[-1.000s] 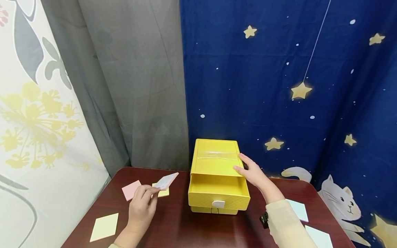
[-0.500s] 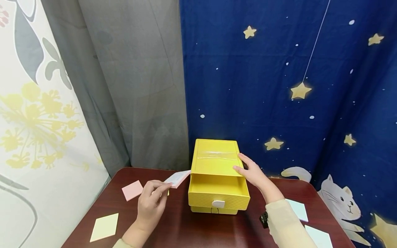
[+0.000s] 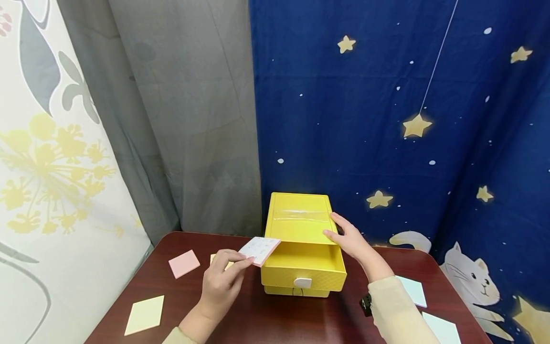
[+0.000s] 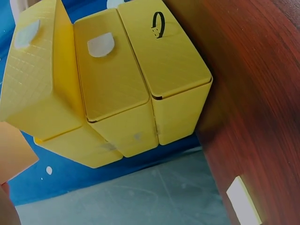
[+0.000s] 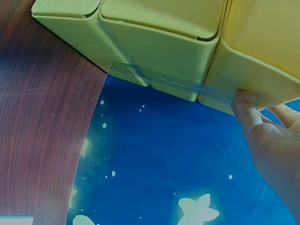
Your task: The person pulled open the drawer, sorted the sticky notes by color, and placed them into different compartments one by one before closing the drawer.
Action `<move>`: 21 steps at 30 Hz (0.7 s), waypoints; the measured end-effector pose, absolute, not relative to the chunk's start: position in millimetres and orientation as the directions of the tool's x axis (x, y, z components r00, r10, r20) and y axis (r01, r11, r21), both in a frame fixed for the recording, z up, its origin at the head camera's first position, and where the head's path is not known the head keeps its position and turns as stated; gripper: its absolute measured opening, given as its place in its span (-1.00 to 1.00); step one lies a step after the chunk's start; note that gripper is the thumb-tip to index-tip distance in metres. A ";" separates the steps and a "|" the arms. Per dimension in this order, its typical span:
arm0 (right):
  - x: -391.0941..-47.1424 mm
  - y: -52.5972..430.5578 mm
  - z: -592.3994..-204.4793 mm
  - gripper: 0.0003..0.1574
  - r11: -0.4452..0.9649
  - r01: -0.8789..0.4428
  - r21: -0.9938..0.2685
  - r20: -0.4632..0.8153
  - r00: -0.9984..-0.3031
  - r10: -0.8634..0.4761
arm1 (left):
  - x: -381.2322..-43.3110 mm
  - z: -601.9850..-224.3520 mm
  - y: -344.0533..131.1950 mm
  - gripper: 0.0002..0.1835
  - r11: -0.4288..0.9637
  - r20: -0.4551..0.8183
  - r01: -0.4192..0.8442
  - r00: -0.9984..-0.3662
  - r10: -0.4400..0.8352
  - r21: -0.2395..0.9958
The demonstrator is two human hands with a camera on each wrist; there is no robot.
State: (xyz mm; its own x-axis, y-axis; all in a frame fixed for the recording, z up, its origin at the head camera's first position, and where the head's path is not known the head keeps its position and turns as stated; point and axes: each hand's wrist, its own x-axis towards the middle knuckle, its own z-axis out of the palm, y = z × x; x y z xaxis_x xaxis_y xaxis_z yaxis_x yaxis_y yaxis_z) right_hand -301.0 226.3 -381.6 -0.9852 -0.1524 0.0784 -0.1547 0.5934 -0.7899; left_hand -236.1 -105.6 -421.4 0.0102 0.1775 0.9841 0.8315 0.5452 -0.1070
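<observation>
My left hand (image 3: 222, 286) pinches a small sticky-note pad (image 3: 259, 250) with a printed pale top and pink edges. It is raised and tilted at the left front of a yellow drawer box (image 3: 296, 222), its far corner overlapping the pulled-out top drawer (image 3: 281, 278). In the left wrist view the pad (image 4: 14, 154) shows peach-coloured, with a little of the hand at the lower left. My right hand (image 3: 354, 243) rests on the box's top right edge, fingers fairly straight. The right wrist view shows its fingers (image 5: 246, 110) against the yellow wall. The drawer's visible inside holds nothing.
On the left of the dark red table (image 3: 245, 320) lie a pink pad (image 3: 184, 263) and a pale yellow pad (image 3: 144, 315). Another yellow pad (image 4: 243, 201) is partly behind my left hand. Two pale blue pads (image 3: 412, 291) lie right, near my sleeve. Curtains stand behind.
My left hand has carried the pink-edged sticky-note pad rightward, from above the yellow pad to the drawer's left front corner. The right hand and the box have stayed put.
</observation>
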 end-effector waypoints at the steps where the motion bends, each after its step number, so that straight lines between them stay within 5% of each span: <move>1: -300.9 226.3 -381.5 -0.07 0.593 -0.155 -0.790 0.079 -0.985 -0.152 | -236.1 -421.2 -104.5 -0.74 0.544 0.982 0.832 0.008 0.186 -0.110; 21: -300.2 226.5 -381.4 -0.07 0.591 -0.168 -0.789 0.091 -0.983 -0.159 | -234.4 -410.9 -84.7 -0.69 0.524 0.953 0.833 0.015 0.304 -0.180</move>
State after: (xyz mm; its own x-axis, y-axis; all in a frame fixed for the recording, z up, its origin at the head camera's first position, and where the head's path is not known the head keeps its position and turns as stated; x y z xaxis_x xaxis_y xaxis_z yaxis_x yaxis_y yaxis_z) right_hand -300.2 226.5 -381.4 -0.9831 -0.1593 0.0905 -0.1684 0.5912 -0.7888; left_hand -234.4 -84.7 -410.9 0.0148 0.3036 0.9527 0.8327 0.5237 -0.1799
